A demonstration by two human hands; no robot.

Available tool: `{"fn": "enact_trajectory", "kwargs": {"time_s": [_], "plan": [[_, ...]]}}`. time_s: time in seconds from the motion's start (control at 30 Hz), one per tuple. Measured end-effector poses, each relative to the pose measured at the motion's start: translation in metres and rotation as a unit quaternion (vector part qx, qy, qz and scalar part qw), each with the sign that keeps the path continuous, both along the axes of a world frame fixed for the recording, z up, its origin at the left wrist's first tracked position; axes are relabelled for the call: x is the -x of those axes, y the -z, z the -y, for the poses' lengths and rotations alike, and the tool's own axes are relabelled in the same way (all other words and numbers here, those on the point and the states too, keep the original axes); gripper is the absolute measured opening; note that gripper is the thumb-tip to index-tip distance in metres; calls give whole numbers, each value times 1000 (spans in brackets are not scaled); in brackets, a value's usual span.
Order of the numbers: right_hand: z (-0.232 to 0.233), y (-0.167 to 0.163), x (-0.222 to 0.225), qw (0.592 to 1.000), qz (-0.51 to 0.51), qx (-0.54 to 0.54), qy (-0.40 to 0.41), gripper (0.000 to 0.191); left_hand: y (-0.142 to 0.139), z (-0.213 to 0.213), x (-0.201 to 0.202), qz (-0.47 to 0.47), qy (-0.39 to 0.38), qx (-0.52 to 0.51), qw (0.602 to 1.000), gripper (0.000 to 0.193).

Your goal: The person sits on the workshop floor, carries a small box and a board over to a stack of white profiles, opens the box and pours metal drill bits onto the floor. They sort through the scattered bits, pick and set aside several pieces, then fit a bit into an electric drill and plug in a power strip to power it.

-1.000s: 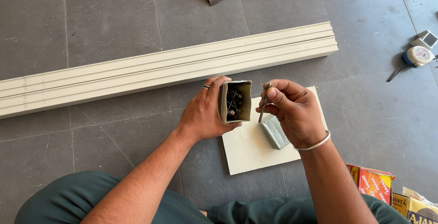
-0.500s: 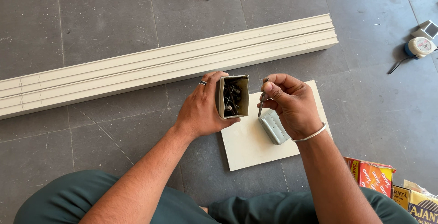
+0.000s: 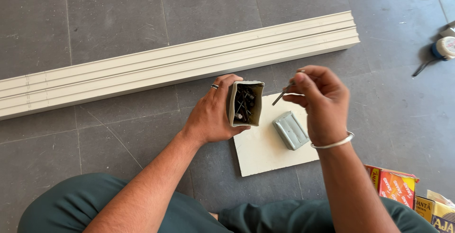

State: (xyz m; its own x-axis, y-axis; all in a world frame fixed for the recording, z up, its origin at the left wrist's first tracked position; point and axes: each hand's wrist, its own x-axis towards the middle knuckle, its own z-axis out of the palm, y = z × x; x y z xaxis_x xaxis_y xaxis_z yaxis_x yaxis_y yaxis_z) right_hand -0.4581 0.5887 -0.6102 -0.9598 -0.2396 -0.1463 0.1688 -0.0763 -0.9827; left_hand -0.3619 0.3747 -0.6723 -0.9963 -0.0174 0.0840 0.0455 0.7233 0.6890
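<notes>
Left hand (image 3: 211, 117) wraps around a small open box (image 3: 245, 103), tipped toward the camera, dark screws packed inside. At its three o'clock, the right hand (image 3: 318, 104) pinches a single screw (image 3: 282, 95) between thumb and fingertips, just beside the box mouth but apart from it. Below, at six o'clock, the grey box lid (image 3: 290, 129) lies on a pale board (image 3: 265, 152) on the floor. At twelve o'clock runs a long cream channel (image 3: 180, 62). Far right, colourful cartons (image 3: 398, 188).

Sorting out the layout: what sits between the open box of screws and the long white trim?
Head view: only bare grey floor tile separates the small open box of screws in the left hand from the long white trim.
</notes>
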Motion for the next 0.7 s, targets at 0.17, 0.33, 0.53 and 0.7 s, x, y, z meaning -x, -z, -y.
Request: {"fn": "enact_trajectory", "kwargs": {"time_s": [0.17,0.33,0.53,0.7], "plan": [[-3,-11,-10,997,-68,48,0,8,1,-1,-2,-15,2,4,1000,116],[0,-14,-21,984,-171,-19,-56,11,1,0,-5,-11,-2,-7,1000,114],[13,-10,-35,975,-185,-66,-106,15,4,4,-7,-36,2,-29,999,112],[12,-15,-38,965,-220,-95,-106,16,5,4,-9,-51,3,-28,998,110]]}}
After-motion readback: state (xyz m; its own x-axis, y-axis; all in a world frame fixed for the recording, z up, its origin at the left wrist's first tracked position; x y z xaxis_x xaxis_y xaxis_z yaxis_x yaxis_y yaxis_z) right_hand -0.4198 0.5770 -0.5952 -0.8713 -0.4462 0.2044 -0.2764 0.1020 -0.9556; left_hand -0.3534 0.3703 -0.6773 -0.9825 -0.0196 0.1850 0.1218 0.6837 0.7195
